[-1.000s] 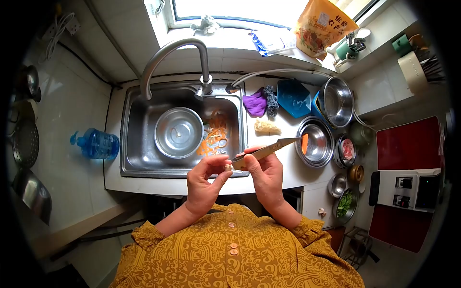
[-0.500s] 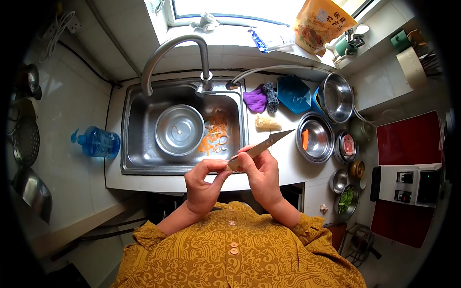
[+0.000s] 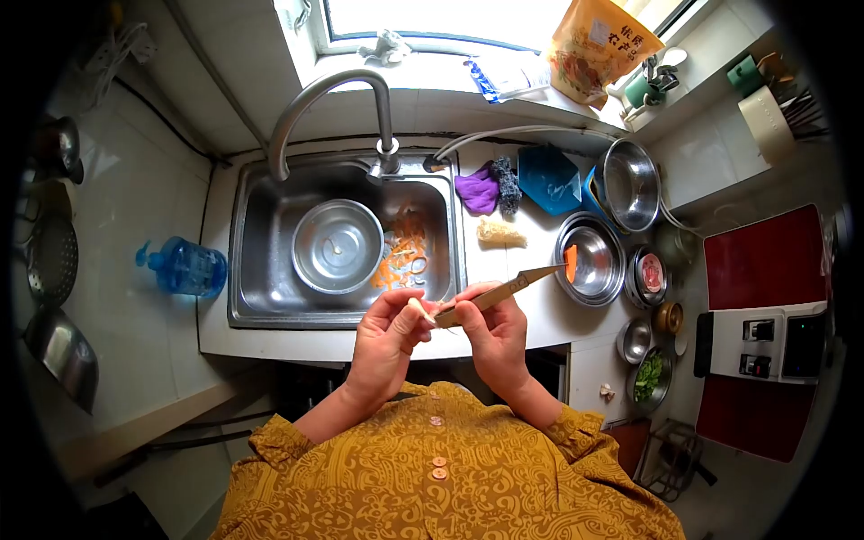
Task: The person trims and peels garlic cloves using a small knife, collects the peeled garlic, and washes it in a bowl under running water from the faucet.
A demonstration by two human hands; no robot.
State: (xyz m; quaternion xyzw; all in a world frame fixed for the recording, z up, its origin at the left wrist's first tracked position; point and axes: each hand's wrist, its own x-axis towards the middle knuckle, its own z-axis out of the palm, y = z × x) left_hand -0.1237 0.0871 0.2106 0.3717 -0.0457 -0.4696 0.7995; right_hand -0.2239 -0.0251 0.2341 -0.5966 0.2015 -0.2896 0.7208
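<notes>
Both grips closed: pale piece in the left hand point(image 3: 382, 346), knife in the right hand point(image 3: 497, 342)

The left thumb and forefinger are pinched together on a small pale piece point(image 3: 419, 309), too small to name for certain, with the other fingers curled behind it. The right hand grips the knife point(image 3: 504, 292) between the thumb on top and the fingers beneath, leaving no visible gap. The knife slants, its near end just beside the left fingertips; whether it touches the pale piece, I cannot tell. Its pointed end aims rightward and, in this view, overlaps the rim of the nested steel bowls point(image 3: 601, 274), which hold an orange strip point(image 3: 571, 263).

Both hands and the pale piece are in front of the counter's near edge, below the steel sink point(image 3: 247, 310). In the sink sits a round metal basin point(image 3: 313, 256), with orange and whitish peelings point(image 3: 405, 247) to its right. A purple cloth point(image 3: 477, 190) lies right of the sink, near a dark scrubber point(image 3: 507, 186)
</notes>
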